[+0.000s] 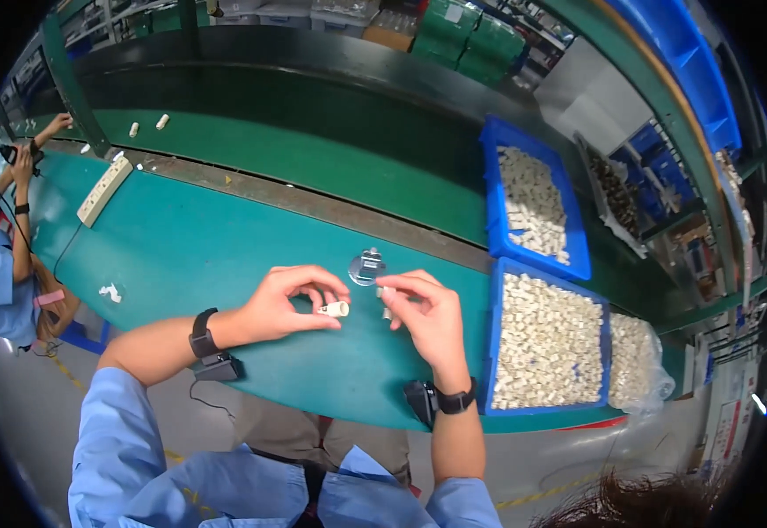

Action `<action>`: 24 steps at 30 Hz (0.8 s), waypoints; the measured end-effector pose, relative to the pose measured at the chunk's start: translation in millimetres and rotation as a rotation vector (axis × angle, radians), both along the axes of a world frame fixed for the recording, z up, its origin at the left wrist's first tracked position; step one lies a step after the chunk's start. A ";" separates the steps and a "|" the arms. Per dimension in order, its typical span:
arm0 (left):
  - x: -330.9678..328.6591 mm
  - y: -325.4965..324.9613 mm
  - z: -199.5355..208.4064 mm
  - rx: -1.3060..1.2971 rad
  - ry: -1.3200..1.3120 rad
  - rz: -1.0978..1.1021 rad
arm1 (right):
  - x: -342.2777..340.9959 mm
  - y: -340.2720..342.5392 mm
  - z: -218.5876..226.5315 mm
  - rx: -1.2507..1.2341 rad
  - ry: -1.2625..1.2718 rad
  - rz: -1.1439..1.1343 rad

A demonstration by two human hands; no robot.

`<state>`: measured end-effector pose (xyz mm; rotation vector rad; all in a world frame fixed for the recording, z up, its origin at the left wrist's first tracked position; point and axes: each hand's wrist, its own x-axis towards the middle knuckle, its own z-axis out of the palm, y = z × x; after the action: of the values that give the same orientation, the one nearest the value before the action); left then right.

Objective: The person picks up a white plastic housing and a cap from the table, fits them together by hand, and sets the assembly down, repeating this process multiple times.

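My left hand (pixel 298 301) is closed around a small cream-coloured cylindrical plastic piece (pixel 337 309), whose round open end faces right. A short distance to the right, my right hand (pixel 425 315) pinches a small white plastic piece (pixel 387 293) between thumb and fingers. Another pale bit (pixel 388 313) shows just under those fingertips; I cannot tell whether it is part of the same piece. The two hands are apart, above the green tabletop (pixel 225 238). Just beyond them lies a small clear round object with a grey block (pixel 366 266) on it.
Two blue bins (pixel 492 352) of small white pieces stand at my right, beside a clear bag (pixel 637 365) of similar pieces. A power strip (pixel 104 191) lies at the left, near a co-worker's arm (pixel 21 220). Two cream pieces (pixel 162 121) rest on the green belt (pixel 313 150) beyond.
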<state>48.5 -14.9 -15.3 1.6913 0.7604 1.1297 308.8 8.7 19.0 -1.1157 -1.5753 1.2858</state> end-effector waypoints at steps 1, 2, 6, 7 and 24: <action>-3.8 3.6 -2.7 -0.009 -0.003 -0.002 | -7.8 -2.7 -2.1 -0.092 0.137 0.059; -3.9 3.5 -4.9 -0.023 -0.013 -0.007 | -12.1 -6.8 -3.0 -0.188 0.267 0.114; -7.9 7.1 -8.1 -0.007 0.044 -0.002 | -19.7 -6.9 -6.9 -0.169 0.350 0.195; -9.1 9.2 -7.4 0.021 0.073 0.000 | -20.6 -4.7 -8.3 -0.183 0.353 0.199; -18.1 8.7 -3.7 0.031 0.146 0.045 | -34.1 -7.4 -17.4 -0.170 0.297 0.263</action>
<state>30.5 -6.2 -18.9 1.8052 0.8793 1.0618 274.7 1.3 1.7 -0.7877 -1.4407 1.7015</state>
